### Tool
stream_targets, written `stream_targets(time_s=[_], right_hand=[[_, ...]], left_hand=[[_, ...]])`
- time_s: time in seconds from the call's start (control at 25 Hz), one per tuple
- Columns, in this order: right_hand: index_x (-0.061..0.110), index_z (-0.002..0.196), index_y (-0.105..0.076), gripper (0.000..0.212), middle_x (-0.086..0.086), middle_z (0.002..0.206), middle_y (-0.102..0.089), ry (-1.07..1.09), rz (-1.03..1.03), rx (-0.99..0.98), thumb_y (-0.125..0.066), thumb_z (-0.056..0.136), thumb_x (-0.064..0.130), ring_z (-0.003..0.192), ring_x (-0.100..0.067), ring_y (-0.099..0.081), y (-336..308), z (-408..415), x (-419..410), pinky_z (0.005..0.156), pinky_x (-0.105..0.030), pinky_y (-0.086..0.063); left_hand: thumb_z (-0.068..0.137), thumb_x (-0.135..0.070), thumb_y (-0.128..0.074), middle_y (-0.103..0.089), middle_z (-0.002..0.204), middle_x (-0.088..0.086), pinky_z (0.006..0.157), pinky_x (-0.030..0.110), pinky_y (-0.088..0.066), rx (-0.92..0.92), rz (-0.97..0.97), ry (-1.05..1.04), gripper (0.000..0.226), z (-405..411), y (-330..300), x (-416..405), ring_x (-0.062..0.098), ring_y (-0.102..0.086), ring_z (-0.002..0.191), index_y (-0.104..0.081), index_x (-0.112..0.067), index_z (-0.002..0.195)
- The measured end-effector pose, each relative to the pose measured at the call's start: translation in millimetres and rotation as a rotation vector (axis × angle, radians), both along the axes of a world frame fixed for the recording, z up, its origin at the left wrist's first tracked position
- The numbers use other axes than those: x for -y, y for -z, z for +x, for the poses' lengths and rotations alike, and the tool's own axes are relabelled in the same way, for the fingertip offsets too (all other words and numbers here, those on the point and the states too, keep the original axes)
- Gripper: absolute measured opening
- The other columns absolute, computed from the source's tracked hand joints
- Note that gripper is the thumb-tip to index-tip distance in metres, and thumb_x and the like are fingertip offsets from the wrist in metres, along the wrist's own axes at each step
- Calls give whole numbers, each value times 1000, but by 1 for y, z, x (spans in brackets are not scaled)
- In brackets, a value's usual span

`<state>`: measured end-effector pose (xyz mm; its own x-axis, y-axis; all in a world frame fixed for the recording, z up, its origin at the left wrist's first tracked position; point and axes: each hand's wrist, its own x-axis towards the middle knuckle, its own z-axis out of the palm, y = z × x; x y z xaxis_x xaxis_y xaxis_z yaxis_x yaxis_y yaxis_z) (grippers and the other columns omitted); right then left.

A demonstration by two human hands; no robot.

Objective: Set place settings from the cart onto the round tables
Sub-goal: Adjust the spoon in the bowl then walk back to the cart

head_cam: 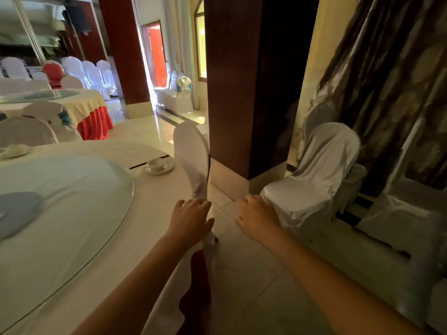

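A round table [154, 213] in a cream cloth fills the left, with a glass turntable [79, 189] on it. A white cup on a saucer [158, 165] stands near the far edge beside dark chopsticks [147, 163]. A folded napkin on a plate [14, 151] lies at the far left. My left hand [191, 218] hovers palm down over the table's right edge, fingers apart, holding nothing. My right hand [256, 216] reaches over the floor toward a white-covered chair [314, 180], fingers loosely curled, nothing in it. No cart is in view.
A white-covered chair [192, 155] is tucked at the table's right edge. A dark wooden pillar [254, 93] stands just behind. Curtains [391, 81] and more covered chairs [406, 218] line the right. Another round table [79, 105] with chairs sits at far left.
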<state>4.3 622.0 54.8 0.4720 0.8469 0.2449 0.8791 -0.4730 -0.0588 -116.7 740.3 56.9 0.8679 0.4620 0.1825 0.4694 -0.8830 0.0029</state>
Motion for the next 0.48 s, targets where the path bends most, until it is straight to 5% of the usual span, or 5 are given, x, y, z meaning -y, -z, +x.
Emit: stream_targets(time_s=[0.48], right_hand=[[17,125,-47,35,-6,124,-53,107,17,-24,-47,93,31,113,-23,-49,-16,230,-133,89,-32,-42]], left_hand=[[90,-44,-44,-55,130,1,109,41,-33,-15,-11,74,46,252,-9,-150,19,-51,120,-43,-22,132]])
